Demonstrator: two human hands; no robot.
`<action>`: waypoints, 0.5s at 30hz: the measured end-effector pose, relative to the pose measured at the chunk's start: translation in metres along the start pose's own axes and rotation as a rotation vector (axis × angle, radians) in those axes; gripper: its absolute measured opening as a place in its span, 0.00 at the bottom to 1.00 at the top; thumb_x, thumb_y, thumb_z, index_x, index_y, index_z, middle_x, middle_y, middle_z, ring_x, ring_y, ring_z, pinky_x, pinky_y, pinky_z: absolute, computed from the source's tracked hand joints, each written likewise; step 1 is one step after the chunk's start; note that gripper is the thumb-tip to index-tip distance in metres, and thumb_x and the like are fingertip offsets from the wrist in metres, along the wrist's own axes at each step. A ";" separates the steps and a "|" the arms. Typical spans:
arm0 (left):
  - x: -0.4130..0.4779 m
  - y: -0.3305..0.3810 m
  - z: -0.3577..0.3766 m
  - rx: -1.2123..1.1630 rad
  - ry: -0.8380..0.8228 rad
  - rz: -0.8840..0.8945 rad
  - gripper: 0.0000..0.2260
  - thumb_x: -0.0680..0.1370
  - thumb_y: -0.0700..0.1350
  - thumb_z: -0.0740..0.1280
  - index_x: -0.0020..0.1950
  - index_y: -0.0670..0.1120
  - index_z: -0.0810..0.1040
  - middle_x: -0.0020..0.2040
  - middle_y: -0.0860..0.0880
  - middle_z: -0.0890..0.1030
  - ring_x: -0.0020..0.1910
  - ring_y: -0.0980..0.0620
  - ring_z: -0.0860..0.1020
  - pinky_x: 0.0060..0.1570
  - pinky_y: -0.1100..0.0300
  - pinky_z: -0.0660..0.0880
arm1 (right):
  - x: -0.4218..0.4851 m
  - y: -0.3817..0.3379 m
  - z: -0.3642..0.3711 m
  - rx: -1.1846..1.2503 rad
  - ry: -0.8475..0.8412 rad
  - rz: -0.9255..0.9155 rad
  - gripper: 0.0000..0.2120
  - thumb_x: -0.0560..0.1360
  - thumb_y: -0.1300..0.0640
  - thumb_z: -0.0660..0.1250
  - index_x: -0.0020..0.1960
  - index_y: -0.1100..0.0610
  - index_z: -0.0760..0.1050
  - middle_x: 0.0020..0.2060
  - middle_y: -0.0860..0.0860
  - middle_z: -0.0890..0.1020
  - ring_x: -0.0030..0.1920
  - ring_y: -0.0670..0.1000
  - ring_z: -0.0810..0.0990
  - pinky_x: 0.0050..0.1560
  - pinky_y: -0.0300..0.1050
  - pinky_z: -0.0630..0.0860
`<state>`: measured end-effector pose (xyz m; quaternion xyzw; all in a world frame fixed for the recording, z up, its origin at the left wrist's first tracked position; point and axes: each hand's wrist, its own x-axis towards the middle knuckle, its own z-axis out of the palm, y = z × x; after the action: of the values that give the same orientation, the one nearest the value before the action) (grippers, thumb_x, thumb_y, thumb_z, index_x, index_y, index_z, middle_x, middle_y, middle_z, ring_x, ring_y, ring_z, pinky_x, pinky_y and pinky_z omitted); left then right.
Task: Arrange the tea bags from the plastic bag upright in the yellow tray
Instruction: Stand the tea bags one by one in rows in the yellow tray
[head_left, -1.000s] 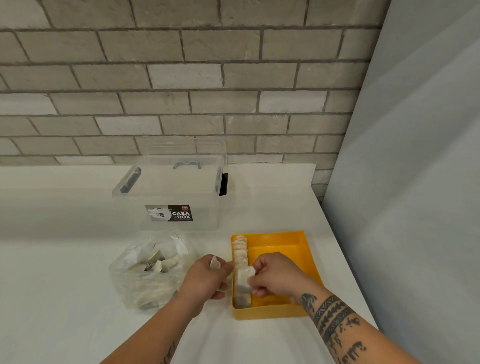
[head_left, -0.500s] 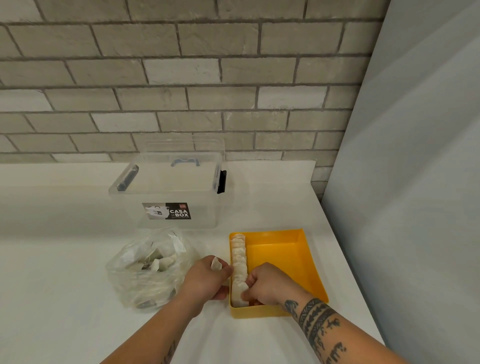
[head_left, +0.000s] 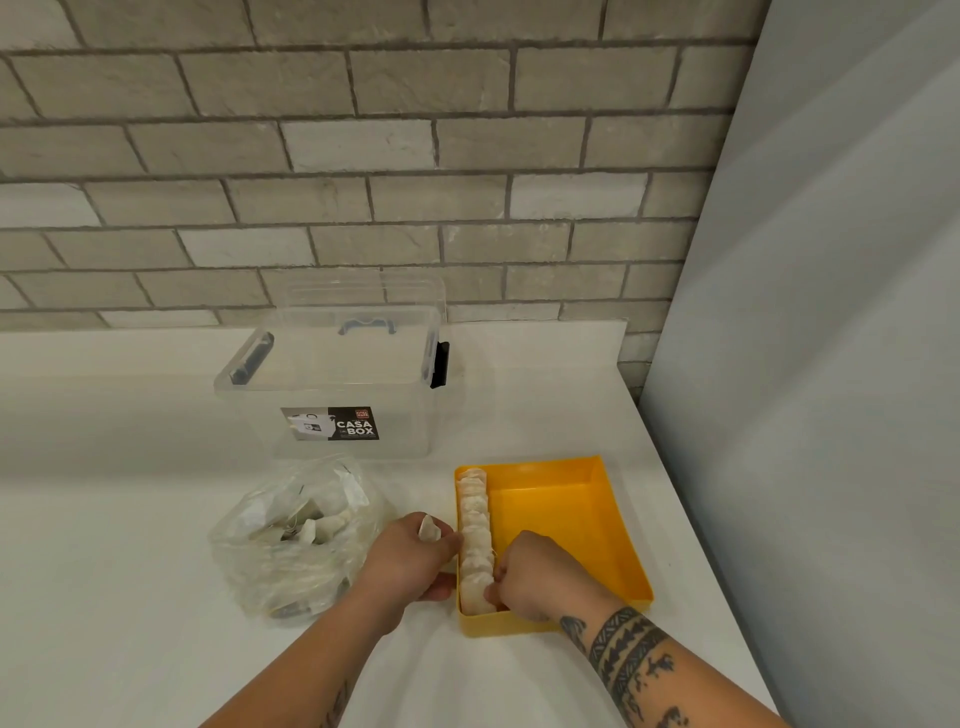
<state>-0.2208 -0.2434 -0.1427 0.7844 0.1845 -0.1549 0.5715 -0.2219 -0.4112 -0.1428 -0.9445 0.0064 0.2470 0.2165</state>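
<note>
Head view: the nearest tea bag (head_left: 475, 592) is pinched upright at the near end of the row (head_left: 474, 514) by the right hand (head_left: 540, 577), a spare (head_left: 429, 531) is gripped ready in the left hand (head_left: 410, 564) just outside the left wall of the tray (head_left: 571, 519), and further off more are kept in the bag (head_left: 296, 535).

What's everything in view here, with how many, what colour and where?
counter: one, white, under everything.
brick wall: one, grey, behind the counter.
tray: one, yellow, right front of the counter.
tea bags: one upright row, count unclear, whitish, along the tray's left wall.
plastic bag: one, clear, left of the tray, more tea bags inside.
storage box: one, clear, dark latches, behind the plastic bag.
loose tea bag: one, whitish, held just left of the tray.
left hand: one, just left of the tray, holds the loose tea bag.
right hand: one, inside the tray, fingers curled on the row's nearest bag.
</note>
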 end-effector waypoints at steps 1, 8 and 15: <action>0.000 0.000 0.000 0.002 -0.001 -0.001 0.05 0.79 0.45 0.71 0.50 0.44 0.81 0.47 0.41 0.85 0.38 0.44 0.86 0.40 0.52 0.85 | 0.000 0.000 0.002 0.007 0.008 -0.001 0.16 0.75 0.45 0.72 0.56 0.56 0.81 0.52 0.53 0.83 0.51 0.53 0.81 0.39 0.41 0.70; 0.001 -0.001 -0.001 0.009 -0.003 0.003 0.06 0.78 0.45 0.73 0.51 0.43 0.80 0.46 0.41 0.85 0.36 0.45 0.86 0.38 0.54 0.84 | 0.000 0.002 0.005 -0.014 0.044 0.012 0.16 0.73 0.45 0.74 0.55 0.55 0.81 0.52 0.52 0.84 0.52 0.53 0.82 0.45 0.44 0.78; 0.002 0.002 -0.006 0.020 -0.029 0.046 0.05 0.77 0.41 0.72 0.51 0.41 0.79 0.38 0.42 0.82 0.28 0.49 0.79 0.32 0.60 0.78 | -0.003 0.003 0.007 0.015 0.062 0.043 0.13 0.73 0.46 0.73 0.52 0.54 0.83 0.49 0.51 0.84 0.50 0.52 0.82 0.45 0.44 0.78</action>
<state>-0.2181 -0.2381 -0.1404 0.7919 0.1565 -0.1547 0.5697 -0.2283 -0.4108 -0.1482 -0.9497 0.0352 0.2222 0.2180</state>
